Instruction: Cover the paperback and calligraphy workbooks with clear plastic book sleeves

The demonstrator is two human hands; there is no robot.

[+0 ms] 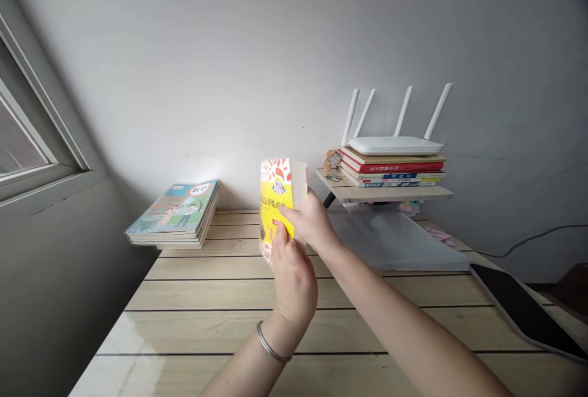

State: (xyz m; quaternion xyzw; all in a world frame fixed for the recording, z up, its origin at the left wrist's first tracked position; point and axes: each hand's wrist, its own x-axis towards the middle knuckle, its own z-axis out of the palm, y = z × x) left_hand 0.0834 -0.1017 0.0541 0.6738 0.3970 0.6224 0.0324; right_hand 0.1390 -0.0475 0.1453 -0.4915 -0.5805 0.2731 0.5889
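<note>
A thick book (274,198) with a yellow, white and red cover stands upright in the air above the table, turned at an angle so its page edges show on the right. My left hand (294,274), with a silver bangle at the wrist, grips its lower part from the front. Farther up, my right hand (313,222) holds the book's right side, thumb across the cover. The fingers behind the book are hidden.
Stacked textbooks (172,213) lie at the table's back left. On a small raised shelf (386,191) at the back right, a white router (395,145) tops several books (395,168). A grey translucent folder (390,241) lies before it, and a dark tablet-like slab (528,311) sits at the right.
</note>
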